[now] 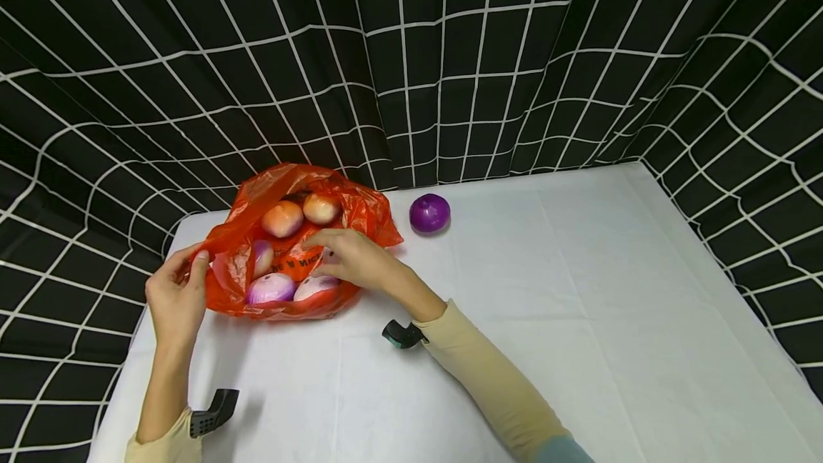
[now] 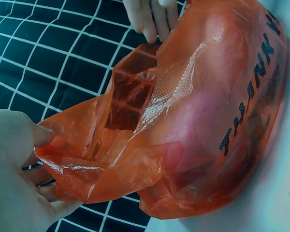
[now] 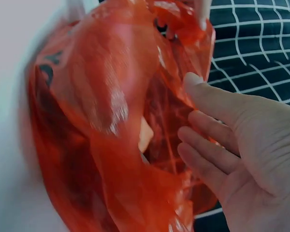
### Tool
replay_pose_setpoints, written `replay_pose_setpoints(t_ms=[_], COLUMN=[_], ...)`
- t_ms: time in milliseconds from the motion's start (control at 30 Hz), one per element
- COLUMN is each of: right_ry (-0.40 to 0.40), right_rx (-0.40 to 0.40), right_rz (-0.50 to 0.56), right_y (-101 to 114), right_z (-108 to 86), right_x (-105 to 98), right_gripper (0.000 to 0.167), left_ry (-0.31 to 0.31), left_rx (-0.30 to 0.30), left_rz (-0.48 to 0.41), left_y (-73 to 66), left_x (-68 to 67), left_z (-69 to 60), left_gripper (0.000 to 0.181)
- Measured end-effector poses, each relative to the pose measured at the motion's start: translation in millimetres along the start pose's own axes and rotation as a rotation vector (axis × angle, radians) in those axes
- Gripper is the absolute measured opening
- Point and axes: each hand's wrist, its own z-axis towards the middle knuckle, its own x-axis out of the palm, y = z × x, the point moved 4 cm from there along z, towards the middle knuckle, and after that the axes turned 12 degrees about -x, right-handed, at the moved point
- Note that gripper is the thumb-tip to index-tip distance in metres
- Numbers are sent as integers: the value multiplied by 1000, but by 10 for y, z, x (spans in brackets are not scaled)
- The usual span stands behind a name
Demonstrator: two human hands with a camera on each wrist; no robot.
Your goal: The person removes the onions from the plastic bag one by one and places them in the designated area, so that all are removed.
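Red plastic bag [image 1: 376, 213] pinched by left hand [image 1: 176, 299]; right hand [image 1: 356, 259] held loose-fingered, apparently empty, nearer purple onion [image 1: 429, 213] set ahead-right

We see the bag [image 1: 381, 218] on the left part of the table [image 1: 579, 306]. In it we see onions [image 1: 283, 219]: two behind, two in front, one left. The left hand [image 1: 178, 296] is at the bag's left edge, the right hand [image 1: 357, 259] at its mouth. Another onion [image 1: 429, 213] sits right of the bag. Behind everything hangs a curtain [image 1: 463, 63].
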Motion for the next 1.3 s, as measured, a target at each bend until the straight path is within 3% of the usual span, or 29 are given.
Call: replay_pose_setpoints(t_ms=[300, 533, 767, 1300], right_ry=[149, 104, 228, 314], right_rx=[10, -15, 10, -14], right_rz=[1, 5, -32, -97], right_y=[70, 56, 55, 73], right_z=[43, 43, 14, -33], right_x=[231, 278, 343, 390], right_gripper=[64, 40, 54, 42], left_ry=[2, 7, 4, -5], left_rx=[-34, -22, -19, -14], left_rz=[5, -10, 16, 39], left_y=[9, 25, 25, 23], left_x=[0, -19, -29, -27], left_z=[-11, -16, -10, -22], left_gripper=[31, 32, 32, 33])
